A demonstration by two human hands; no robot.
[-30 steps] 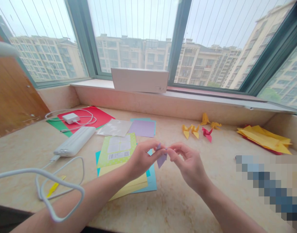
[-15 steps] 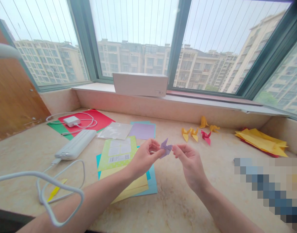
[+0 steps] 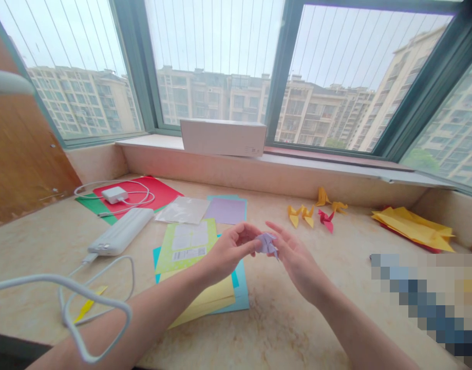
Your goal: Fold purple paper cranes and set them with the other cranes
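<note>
Between my two hands is a small purple paper crane [image 3: 267, 243], folded, with a pointed tip hanging down on its right. My left hand [image 3: 236, 250] pinches its left side between thumb and fingers. My right hand [image 3: 297, 259] closes around the right side, its fingers partly hidden behind the paper and one fingertip stretched above it. Below my left forearm lie pale yellow sheets [image 3: 205, 297], a green-yellow packet [image 3: 189, 239] with a barcode label, and blue paper [image 3: 241, 293].
Finished yellow cranes [image 3: 294, 216] and a red crane [image 3: 326, 221] stand at the back right. Further right is a stack of yellow paper [image 3: 413, 228]. A white power bank [image 3: 120, 231] and looping white cable [image 3: 66, 280] lie left. Purple paper [image 3: 226, 210] lies behind.
The purple crane has turned between my hands, so its point now faces down and right. My right hand has moved in from a fingertip pinch to a fuller hold.
</note>
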